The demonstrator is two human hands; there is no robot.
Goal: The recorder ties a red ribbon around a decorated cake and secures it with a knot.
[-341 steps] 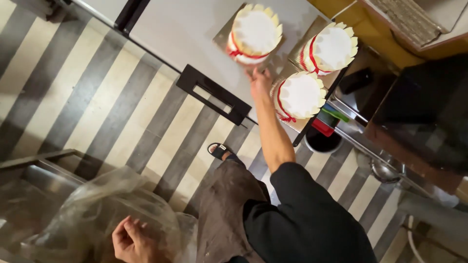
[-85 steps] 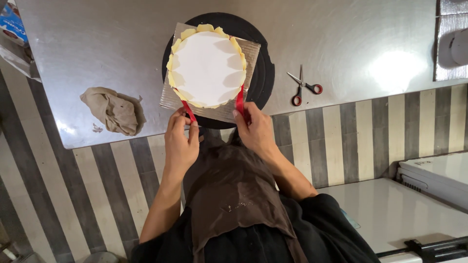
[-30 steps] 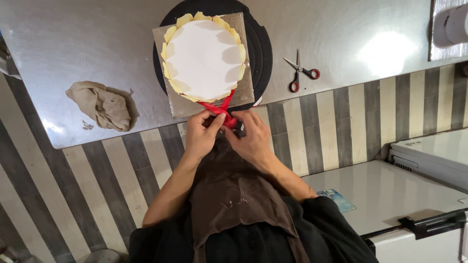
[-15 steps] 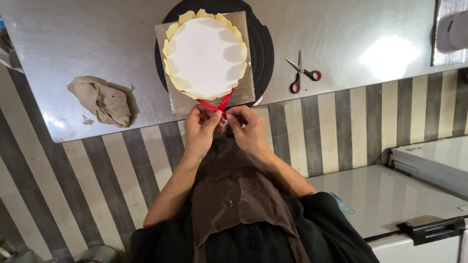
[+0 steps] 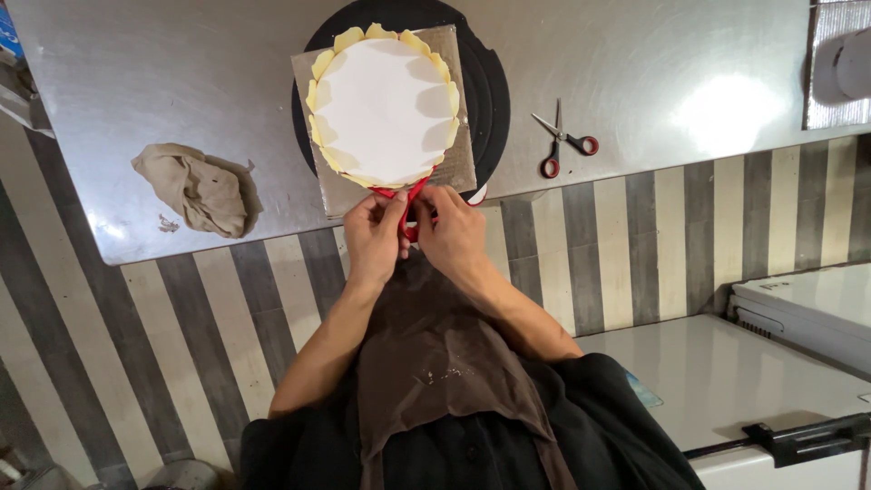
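Note:
A round white cake with a yellow scalloped collar sits on a square grey board, which rests on a black turntable on the steel table. A red ribbon comes together at the cake's near side. My left hand and my right hand are pressed close together at the table's near edge, each pinching an end of that ribbon.
Red-handled scissors lie open on the table right of the turntable. A crumpled beige cloth lies at the left. A white chest freezer stands at the lower right, over a striped floor.
I came from a shelf of similar cakes to this table. The ribbon ends, held apart at the cake's sides 2.8 s ago, are now drawn together and crossed at the front between my hands.

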